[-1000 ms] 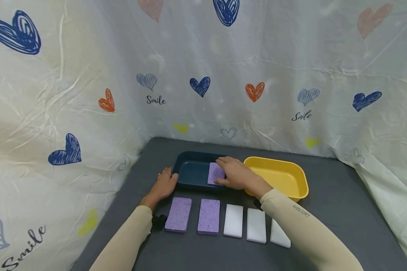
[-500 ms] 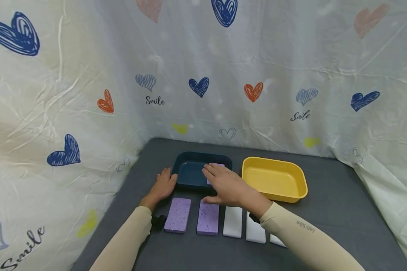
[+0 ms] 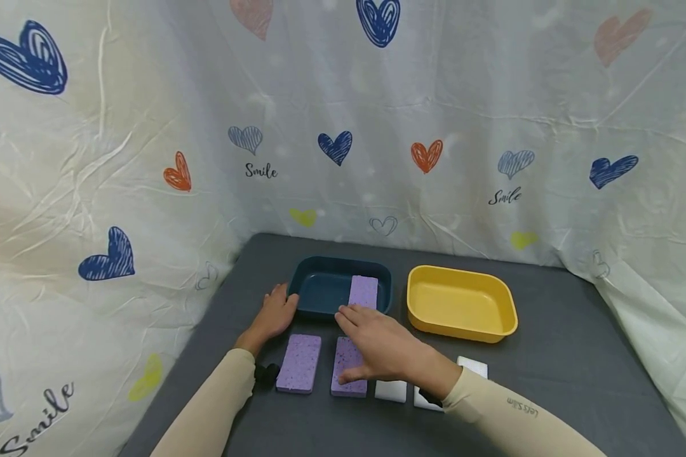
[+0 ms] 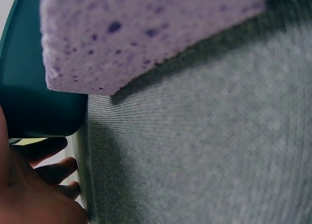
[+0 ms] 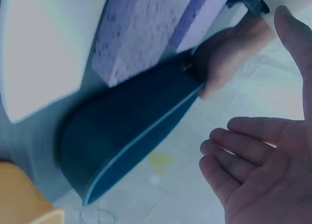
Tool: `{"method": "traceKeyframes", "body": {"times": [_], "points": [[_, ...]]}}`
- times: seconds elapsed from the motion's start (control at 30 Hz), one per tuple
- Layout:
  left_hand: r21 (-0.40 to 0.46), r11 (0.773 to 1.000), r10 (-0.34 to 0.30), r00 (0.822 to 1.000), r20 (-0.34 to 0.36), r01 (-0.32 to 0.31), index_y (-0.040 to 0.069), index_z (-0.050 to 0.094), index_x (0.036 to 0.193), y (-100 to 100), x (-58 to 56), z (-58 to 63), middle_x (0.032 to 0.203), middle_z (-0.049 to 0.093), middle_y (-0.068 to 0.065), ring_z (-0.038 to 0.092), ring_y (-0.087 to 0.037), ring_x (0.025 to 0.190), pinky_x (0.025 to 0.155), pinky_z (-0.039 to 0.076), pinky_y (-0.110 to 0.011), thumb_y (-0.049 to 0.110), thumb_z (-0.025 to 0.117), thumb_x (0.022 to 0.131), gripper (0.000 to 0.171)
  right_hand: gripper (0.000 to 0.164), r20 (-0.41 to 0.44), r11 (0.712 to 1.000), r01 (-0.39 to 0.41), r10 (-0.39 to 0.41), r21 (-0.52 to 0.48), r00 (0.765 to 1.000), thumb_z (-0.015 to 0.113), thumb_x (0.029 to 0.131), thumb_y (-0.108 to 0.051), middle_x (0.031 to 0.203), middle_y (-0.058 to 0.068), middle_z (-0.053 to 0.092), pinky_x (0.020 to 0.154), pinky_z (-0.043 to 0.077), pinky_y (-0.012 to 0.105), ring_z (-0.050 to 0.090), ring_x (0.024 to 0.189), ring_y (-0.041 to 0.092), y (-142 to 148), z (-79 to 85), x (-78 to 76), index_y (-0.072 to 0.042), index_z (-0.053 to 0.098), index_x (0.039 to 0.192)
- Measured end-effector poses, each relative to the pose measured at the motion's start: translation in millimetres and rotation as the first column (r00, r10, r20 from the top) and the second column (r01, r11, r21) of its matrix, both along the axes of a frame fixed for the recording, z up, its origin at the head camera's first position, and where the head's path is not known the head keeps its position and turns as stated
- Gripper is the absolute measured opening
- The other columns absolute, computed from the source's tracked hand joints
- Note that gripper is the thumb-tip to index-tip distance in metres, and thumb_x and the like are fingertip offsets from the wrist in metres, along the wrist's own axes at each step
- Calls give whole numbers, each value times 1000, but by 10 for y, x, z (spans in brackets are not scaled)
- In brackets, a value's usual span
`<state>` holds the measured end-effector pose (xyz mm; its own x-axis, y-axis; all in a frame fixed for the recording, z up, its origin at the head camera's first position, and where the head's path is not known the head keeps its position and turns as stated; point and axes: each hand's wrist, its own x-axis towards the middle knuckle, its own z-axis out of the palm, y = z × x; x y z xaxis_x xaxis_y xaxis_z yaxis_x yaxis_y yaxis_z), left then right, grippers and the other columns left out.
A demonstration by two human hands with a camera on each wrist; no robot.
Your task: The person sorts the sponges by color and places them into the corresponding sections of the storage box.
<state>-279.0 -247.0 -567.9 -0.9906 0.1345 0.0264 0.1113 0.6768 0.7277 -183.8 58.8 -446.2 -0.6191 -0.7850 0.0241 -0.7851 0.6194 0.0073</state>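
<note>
Three sponges [image 3: 363, 289], one in the blue tray [image 3: 322, 293]

We found the first sponge at the right end of the blue tray, its near end partly behind the right hand [image 3: 384, 344]. The other two, also purple and speckled, lay flat on the grey table [image 3: 577, 349] in front of that tray, side by side and a little apart.

We saw the right hand with its fingers straight and close together, the thumb spread well away from them, and nothing in its grasp. In the head view it was over the second sponge on the table and hid part of it; whether it touched, we could not tell. The right wrist view showed us its bare palm.

The left hand [image 3: 275, 312] was at the left end of the blue tray, near the front corner. In the left wrist view we saw its fingers extended and loosely apart, wrapped round nothing.

To the right of the sponges we counted three white blocks [image 3: 390, 392], each partly covered by the right hand or its sleeve [image 3: 517, 409]. The yellow tray [image 3: 457, 304] stood right of the blue one, with a gap between them. Behind the table we had a pale curtain [image 3: 463, 95] printed with hearts [image 3: 335, 148] and the word "Smile".
</note>
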Motion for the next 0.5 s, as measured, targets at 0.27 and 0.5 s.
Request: {"method": "traceKeyframes", "body": {"times": [0.27, 0.5], "points": [[4, 1000, -2, 1000, 13, 2, -5, 34, 168, -26, -8, -5, 174, 33, -31, 10, -51, 169, 134, -5, -71, 47, 29, 110, 78, 109, 66, 1000, -18, 17, 9, 998, 79, 86, -76, 170, 13, 50, 130, 40, 43, 48, 159, 28, -8, -143, 117, -6, 50, 163], [0, 1000, -5, 999, 43, 5, -7, 28, 169, -20, -20, -13, 176, 29, -31, 8, -49, 169, 134, -5, -69, 49, 29, 110, 82, 110, 93, 1000, -10, 10, -5, 996, 82, 82, -77, 165, 13, 55, 128, 44, 44, 53, 154, 29, -1, -267, 140, -4, 54, 160]]}}
